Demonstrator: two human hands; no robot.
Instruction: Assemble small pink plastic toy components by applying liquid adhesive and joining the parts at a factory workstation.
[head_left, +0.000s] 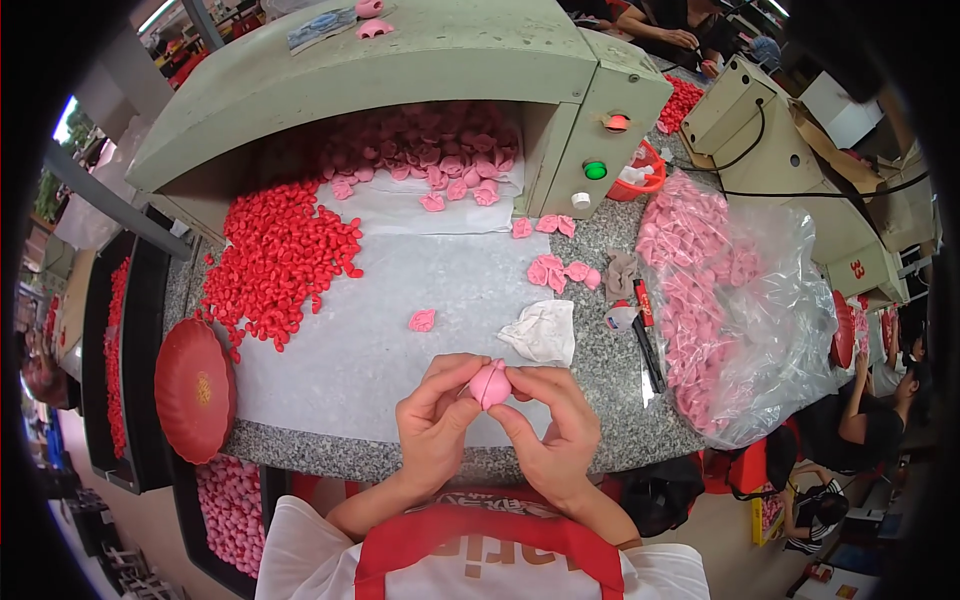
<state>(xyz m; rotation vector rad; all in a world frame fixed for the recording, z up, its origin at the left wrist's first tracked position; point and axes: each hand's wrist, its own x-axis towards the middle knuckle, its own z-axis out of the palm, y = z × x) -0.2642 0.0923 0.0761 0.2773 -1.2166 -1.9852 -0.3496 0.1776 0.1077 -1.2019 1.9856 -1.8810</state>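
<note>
Near the table's front edge, a small round pink moulded piece [490, 386] with a dark seam line and a small knob on top is pinched between both hands. My left hand [436, 416] is closed on its left side, thumb low and fingers above. On the other side my right hand [556, 424] grips it the same way. A single pink piece [422, 320] lies on the white sheet [390, 290] just beyond my left hand. Past my right hand is a crumpled white cloth [541, 331].
A pale green machine housing [400, 65] arches over heaped pink pieces [430, 150]. Red pieces [275, 265] are piled at left, beside a red scalloped dish [196, 390]. On the right lie a black pen [648, 353] and a clear bag [775, 315] of pink pieces. Co-workers sit beyond.
</note>
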